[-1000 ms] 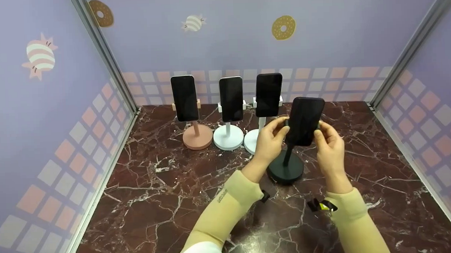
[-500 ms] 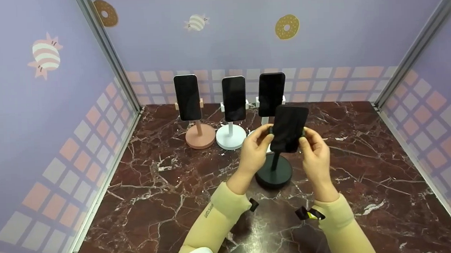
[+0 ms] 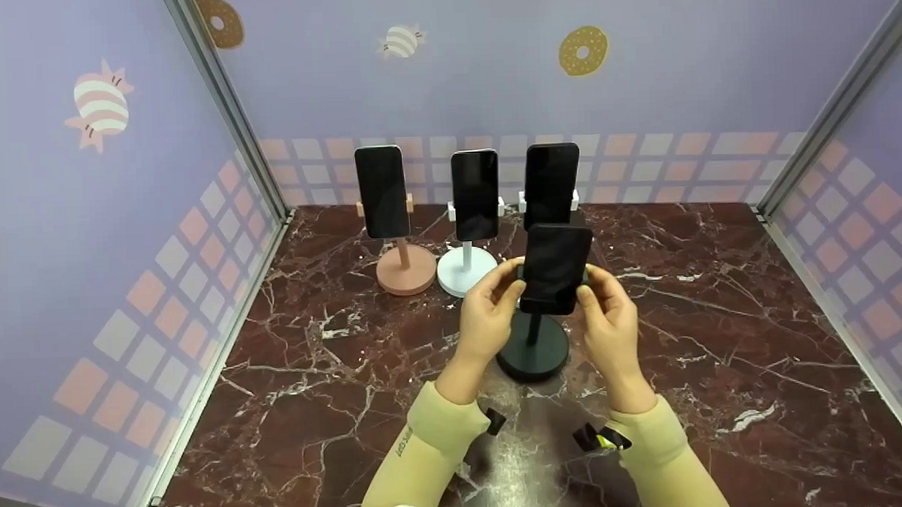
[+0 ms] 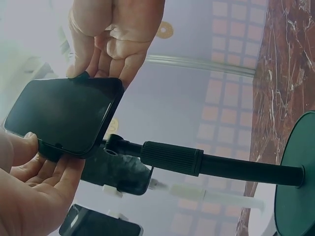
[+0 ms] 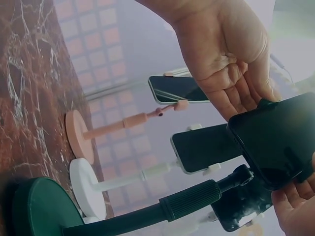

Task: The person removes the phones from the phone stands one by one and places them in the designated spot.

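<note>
A black phone (image 3: 558, 265) sits upright in the clamp of a black phone stand (image 3: 534, 348), tilted slightly back. My left hand (image 3: 487, 320) pinches the clamp at the phone's left edge between thumb and fingers. At the opposite edge my right hand (image 3: 611, 319) pinches the other side of the clamp the same way. The left wrist view shows the stand's ribbed collar (image 4: 171, 157) and its thin pole running to the round base (image 4: 298, 177). In the right wrist view, the left thumb presses on the clamp's end beside the phone (image 5: 275, 140).
Behind, a pink stand (image 3: 407, 271) and a white stand (image 3: 467, 272) each hold a dark phone. Another phone (image 3: 552, 179) on a white clamp stands behind my held one, its base mostly hidden. Patterned panels (image 3: 415, 97) enclose the marbled red-brown table (image 3: 290, 379).
Both hands and the black stand with its phone have shifted left and slightly nearer to me. The phone now overlaps the rear right one. The grip stays on the clamp.
</note>
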